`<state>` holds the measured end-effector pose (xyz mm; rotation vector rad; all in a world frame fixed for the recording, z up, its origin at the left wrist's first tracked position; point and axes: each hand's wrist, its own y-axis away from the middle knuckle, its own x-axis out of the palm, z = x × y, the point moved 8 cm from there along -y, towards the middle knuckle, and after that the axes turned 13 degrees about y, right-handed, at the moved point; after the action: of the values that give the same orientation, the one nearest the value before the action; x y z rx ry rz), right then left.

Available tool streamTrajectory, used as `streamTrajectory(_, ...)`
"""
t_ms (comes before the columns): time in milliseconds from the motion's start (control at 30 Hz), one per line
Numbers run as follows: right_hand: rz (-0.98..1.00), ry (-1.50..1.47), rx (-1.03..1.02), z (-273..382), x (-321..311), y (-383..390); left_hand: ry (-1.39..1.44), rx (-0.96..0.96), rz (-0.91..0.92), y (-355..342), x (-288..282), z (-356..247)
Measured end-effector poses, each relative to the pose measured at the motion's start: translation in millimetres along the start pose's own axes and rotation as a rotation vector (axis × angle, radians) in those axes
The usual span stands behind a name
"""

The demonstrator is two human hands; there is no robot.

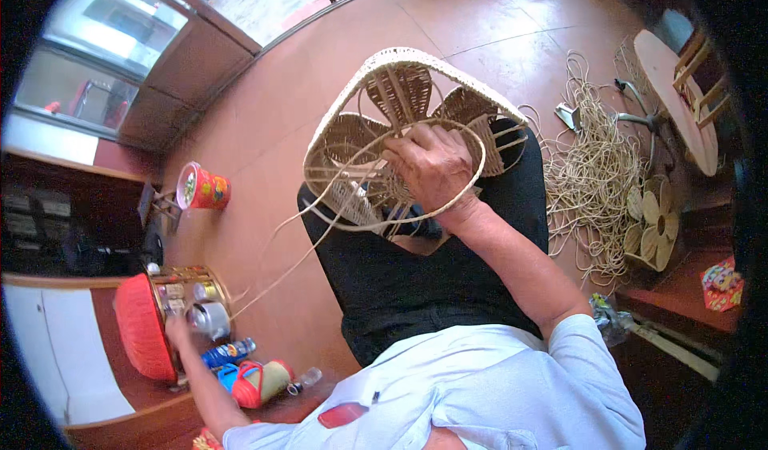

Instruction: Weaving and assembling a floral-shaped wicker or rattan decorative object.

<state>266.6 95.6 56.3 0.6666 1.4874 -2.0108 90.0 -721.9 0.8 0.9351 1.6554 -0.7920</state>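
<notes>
A woven rattan basket (404,58), with petal-shaped panels and open ribs, rests tilted across my lap. My right hand (432,162) reaches through its near hoop, fingers closed around the frame inside; what lies under the fingertips is partly hidden. Two lengths of pale cord (292,270) run from the basket toward the lower left. Out there my left hand (178,328) is stretched far to the side, beside a metal pot (210,320). It is blurred and small, but the taut cord leads toward its closed fingers.
A big heap of loose cord (596,182) lies on the floor at right, beside a flower-shaped woven piece (654,224) and a round-topped stool (680,102). At left stand a red patterned bucket (204,188), a red round cushion (146,328), a blue bottle (228,352) and a jug (260,382).
</notes>
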Motion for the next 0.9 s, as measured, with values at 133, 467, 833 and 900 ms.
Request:
streamTrajectory(133,0.007,-0.015,-0.031,4,0,-5,0.786,0.614,0.188,130,67,-241)
streamTrajectory(467,0.063,0.054,-0.013,2,3,-3,0.811,1.077,0.286,387,58,-535)
streamTrajectory(833,0.037,0.075,-0.038,-2,8,-6,0.842,1.143,0.289,396,66,-548)
streamTrajectory(900,0.063,0.089,-0.043,-3,7,-4,0.890,1.160,0.260,402,65,-550)
